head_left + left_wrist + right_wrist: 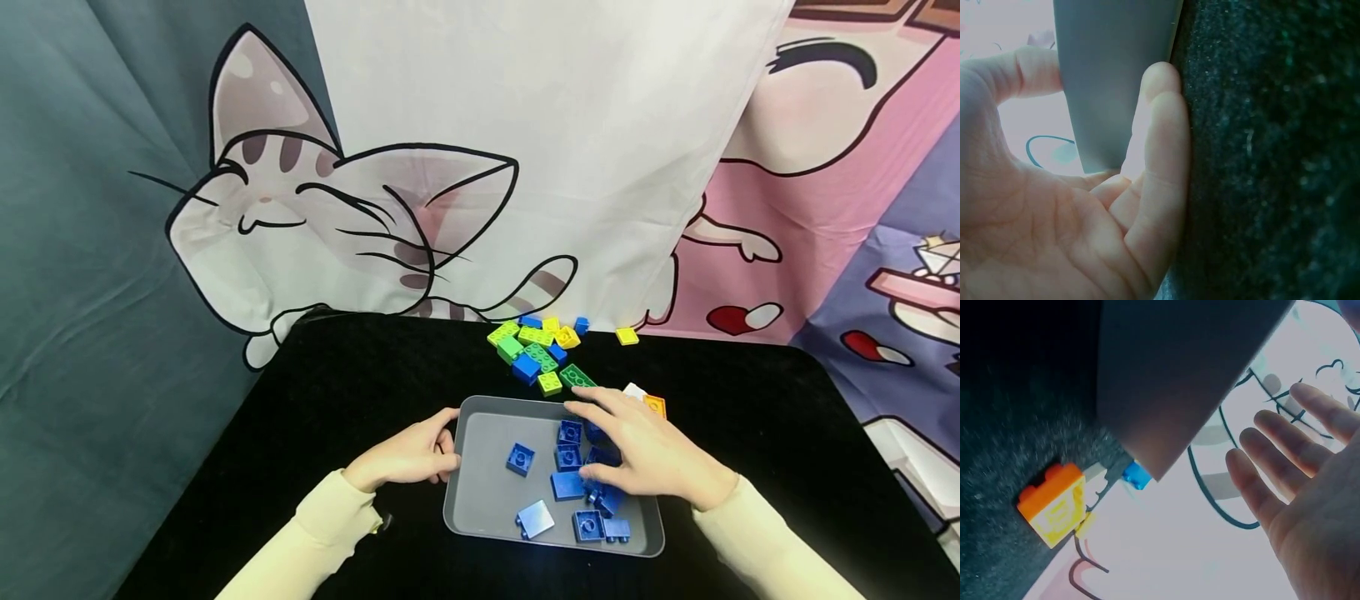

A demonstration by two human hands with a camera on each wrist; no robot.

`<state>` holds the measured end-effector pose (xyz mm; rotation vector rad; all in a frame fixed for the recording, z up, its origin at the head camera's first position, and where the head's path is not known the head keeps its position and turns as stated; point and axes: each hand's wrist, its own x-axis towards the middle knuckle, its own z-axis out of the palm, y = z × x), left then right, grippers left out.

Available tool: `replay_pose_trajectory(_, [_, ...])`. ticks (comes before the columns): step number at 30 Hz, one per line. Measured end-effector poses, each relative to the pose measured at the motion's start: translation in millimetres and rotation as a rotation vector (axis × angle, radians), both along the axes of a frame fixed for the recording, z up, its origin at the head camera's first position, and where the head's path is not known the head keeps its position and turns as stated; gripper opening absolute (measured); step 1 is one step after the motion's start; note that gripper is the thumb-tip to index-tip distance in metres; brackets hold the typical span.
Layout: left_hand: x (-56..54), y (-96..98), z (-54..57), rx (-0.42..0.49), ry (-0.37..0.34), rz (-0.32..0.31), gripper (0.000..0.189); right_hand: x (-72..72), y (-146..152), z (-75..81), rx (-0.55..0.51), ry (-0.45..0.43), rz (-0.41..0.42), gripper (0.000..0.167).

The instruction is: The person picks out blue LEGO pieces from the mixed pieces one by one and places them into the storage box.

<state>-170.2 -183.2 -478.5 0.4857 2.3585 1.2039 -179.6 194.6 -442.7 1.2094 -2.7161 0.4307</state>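
Observation:
A grey tray [487,492] lies on the black cloth with several blue bricks [567,486] in it, mostly towards its right side. One blue brick [520,459] sits apart near the middle, and another [535,519] lies by the front wall. My left hand [408,450] grips the tray's left edge; the left wrist view has the thumb and fingers [1163,137] on opposite sides of the tray wall [1116,75]. Over the tray's right side is my right hand [637,442], fingers loosely extended and holding nothing, partly hiding some blue bricks.
Behind the tray is a loose pile of green, yellow and blue bricks [536,358]. An orange brick [656,406] and a white piece [634,391] lie beyond the right hand. One yellow brick [627,336] is near the table's back edge, before a printed curtain [585,108].

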Motion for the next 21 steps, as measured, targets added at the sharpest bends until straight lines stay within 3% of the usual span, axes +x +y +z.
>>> replay_pose_trajectory(8, [-0.7, 0.0, 0.3, -0.008, 0.001, -0.003, 0.075, -35.6, 1.0, 2.1, 0.009, 0.042, -0.006, 0.081])
replay_pose_trajectory(21, [-1.4, 0.0, -0.7, -0.003, 0.004, -0.007, 0.075, -95.0, 0.0, 1.9, -0.004, -0.026, -0.072, 0.077])
